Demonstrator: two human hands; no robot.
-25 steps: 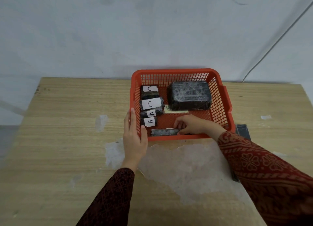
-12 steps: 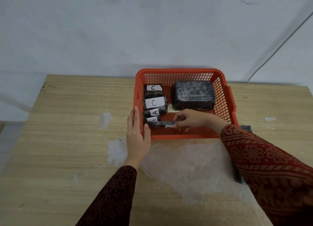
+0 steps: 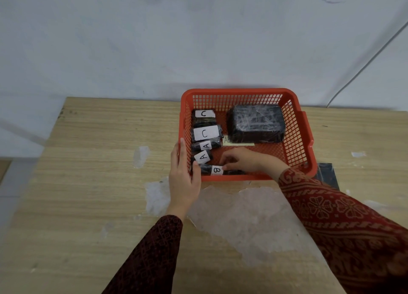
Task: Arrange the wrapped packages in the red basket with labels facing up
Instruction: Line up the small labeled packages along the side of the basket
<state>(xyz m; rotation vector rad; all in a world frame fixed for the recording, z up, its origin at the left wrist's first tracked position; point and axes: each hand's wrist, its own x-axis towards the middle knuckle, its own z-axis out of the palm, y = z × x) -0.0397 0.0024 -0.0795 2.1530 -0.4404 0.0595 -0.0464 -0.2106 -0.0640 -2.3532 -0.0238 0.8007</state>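
Bare basket floor (image 3: 265,152) (big package (image 3: 256,122) behind)

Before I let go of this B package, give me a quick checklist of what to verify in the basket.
1. B package label up: ok, the B shows, though it reads upside down from here.
2. B package seated at the near wall of the basket: ok, it lies flat along that wall.
3. Two A packages labels up: ok.
4. Two C packages labels up: ok.
5. Big package label up: not ok, no label shows on top; a yellowish slip peeks from under it.
6. Basket steady: ok, left hand grips the near-left corner; right hand touches the B package.
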